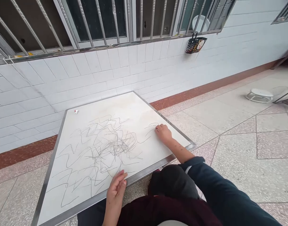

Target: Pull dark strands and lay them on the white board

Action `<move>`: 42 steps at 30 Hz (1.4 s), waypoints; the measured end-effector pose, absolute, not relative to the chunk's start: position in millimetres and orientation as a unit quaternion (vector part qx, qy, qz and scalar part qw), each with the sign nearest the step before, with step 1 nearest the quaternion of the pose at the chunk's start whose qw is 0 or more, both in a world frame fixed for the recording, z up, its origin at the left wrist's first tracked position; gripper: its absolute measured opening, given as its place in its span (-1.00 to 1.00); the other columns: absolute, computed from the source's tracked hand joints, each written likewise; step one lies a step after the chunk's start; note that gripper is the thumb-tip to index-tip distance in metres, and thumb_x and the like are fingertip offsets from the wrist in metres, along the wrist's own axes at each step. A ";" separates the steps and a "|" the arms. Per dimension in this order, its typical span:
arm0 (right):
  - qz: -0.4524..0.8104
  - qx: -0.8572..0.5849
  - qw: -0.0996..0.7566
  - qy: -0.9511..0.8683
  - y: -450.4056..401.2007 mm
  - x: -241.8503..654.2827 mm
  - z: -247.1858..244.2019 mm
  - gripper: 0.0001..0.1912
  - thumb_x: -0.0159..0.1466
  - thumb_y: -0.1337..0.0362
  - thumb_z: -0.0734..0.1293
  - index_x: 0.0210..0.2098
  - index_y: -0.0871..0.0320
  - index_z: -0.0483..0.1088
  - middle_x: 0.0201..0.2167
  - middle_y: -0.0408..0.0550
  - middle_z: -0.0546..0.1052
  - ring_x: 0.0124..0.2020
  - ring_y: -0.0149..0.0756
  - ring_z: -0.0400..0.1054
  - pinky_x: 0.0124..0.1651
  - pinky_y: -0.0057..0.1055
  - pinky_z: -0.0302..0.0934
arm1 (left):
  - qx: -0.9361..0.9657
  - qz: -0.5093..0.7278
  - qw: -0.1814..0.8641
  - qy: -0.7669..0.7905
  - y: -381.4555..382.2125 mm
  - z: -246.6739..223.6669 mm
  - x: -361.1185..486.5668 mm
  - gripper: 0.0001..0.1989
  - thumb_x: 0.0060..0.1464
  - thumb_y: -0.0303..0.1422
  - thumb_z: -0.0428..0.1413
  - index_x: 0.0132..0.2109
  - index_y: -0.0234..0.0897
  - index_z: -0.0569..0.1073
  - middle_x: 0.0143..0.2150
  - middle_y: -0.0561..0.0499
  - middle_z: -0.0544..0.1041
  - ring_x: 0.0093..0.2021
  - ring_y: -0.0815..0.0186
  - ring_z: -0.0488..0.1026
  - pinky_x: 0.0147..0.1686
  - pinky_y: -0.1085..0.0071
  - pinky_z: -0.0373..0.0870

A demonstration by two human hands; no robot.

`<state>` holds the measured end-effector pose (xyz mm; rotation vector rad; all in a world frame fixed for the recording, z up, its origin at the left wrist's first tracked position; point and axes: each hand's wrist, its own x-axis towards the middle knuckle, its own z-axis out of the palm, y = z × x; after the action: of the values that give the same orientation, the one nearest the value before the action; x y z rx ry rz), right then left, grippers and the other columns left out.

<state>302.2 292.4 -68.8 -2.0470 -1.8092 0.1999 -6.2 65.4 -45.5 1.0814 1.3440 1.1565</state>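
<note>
A white table [82, 121] with a metal edge carries many thin dark strands, thickest in a tangle [118, 146] near its middle. At the near edge, my left hand [117, 188] has its fingers bent together round a small brownish piece [125, 174]. Toward the table's right side, my right hand [163, 133] rests on the surface with its fingertips pinched by the end of a few strands; whatever is between them is too small to make out. A small red and white item [76, 111] lies at the far left corner.
Behind the table stands a white tiled wall [99, 75] below barred windows. A dark patterned bag [196, 45] hangs from the bars. On the floor at right are a low white stool [260, 94] and a dark folded object [286, 99]. A dark rounded shape [173, 180] is by my lap.
</note>
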 end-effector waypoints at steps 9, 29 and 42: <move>0.085 -0.706 0.229 -0.665 271.8 288.1 -52.8 -0.88 0.26 0.36 0.19 -0.38 0.14 0.32 -0.32 0.04 0.41 -0.20 -0.16 0.21 -0.39 -0.40 0.00 | 0.444 0.451 0.545 0.550 54.5 -45.5 -6.9 -0.70 0.07 -0.14 0.13 -0.12 -0.19 0.56 -0.03 -0.09 0.56 0.00 0.11 0.47 0.04 0.20 0.36; 0.670 -0.327 0.428 -0.511 90.3 168.0 34.5 -0.68 0.18 0.00 0.35 -0.36 0.14 0.30 -0.52 -0.23 0.30 -0.60 -0.52 -0.03 -0.54 -0.51 -0.14 | 0.429 0.541 0.542 0.478 40.5 23.0 39.3 -0.57 0.17 -0.10 0.03 0.14 -0.09 0.41 0.18 -0.06 0.40 0.14 0.12 0.34 0.01 0.24 0.36; 0.733 -0.295 0.376 -0.485 50.7 131.2 26.5 -0.64 0.18 -0.01 0.36 -0.42 0.17 0.28 -0.53 -0.24 0.29 -0.58 -0.53 -0.04 -0.54 -0.51 -0.20 | 0.353 0.638 0.527 0.438 13.5 10.3 19.1 -0.66 0.14 -0.19 0.10 0.00 -0.23 0.52 0.15 -0.10 0.44 0.22 0.12 0.25 0.20 0.19 0.12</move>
<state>131.2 50.7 26.5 -0.7549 -1.2412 1.8744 19.1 13.5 10.3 0.8429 1.0462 1.5251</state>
